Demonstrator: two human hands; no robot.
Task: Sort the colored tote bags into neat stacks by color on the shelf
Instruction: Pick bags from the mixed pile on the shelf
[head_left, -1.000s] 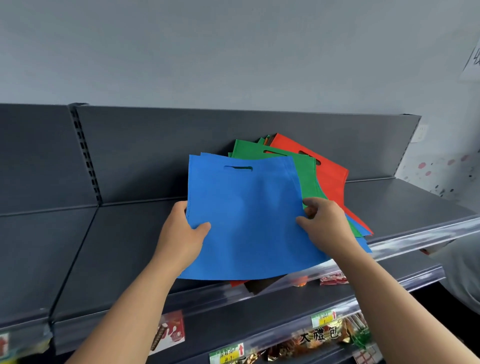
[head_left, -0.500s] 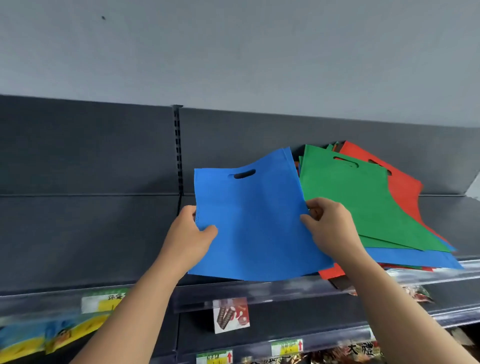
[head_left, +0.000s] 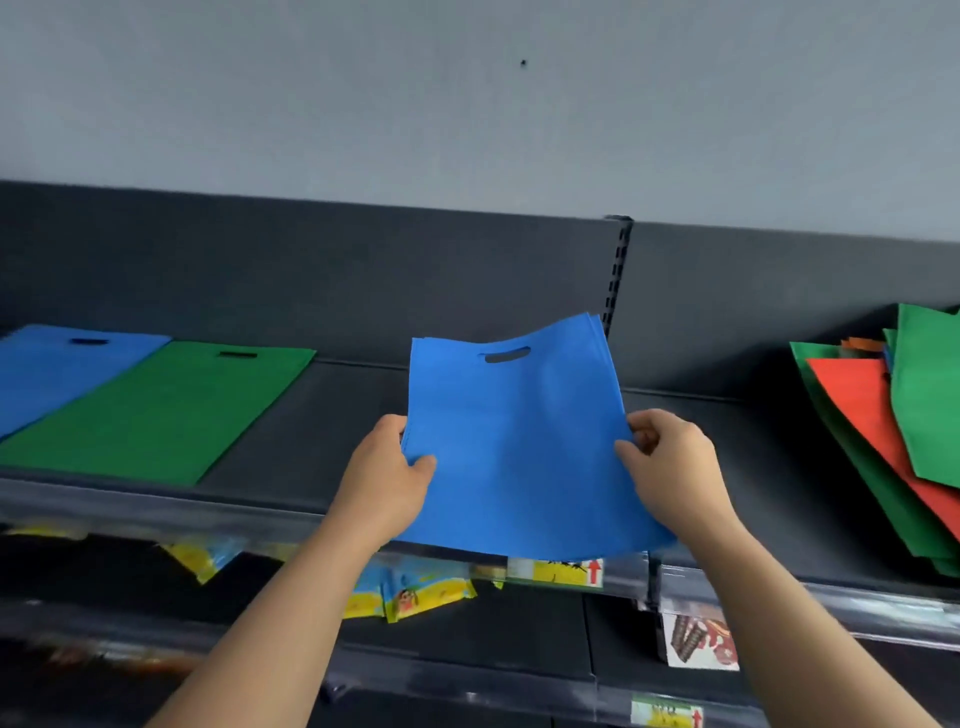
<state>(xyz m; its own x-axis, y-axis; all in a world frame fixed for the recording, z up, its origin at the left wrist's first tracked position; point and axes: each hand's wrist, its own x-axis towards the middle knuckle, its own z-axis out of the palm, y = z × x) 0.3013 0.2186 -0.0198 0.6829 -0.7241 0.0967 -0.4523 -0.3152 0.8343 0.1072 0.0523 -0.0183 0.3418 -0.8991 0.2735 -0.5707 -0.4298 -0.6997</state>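
Left hand (head_left: 387, 480) and right hand (head_left: 670, 467) pinch opposite edges of the blue fabric tote bag (head_left: 519, 441). Keep it taut; lay it squarely on the far-left blue bag (head_left: 57, 369).

Pale grey wall (head_left: 467, 114), dark metal shelf (head_left: 322, 415), yellow snack packets (head_left: 415, 597) beneath

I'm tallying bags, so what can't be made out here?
Head view:
The flat blue bag, far left: cut off by the frame edge.
The mixed pile, right: cut off by the edge; overlapping bags hide lower ones.
The held blue bag: one or several, unclear.
The price tags: blurred, unreadable.
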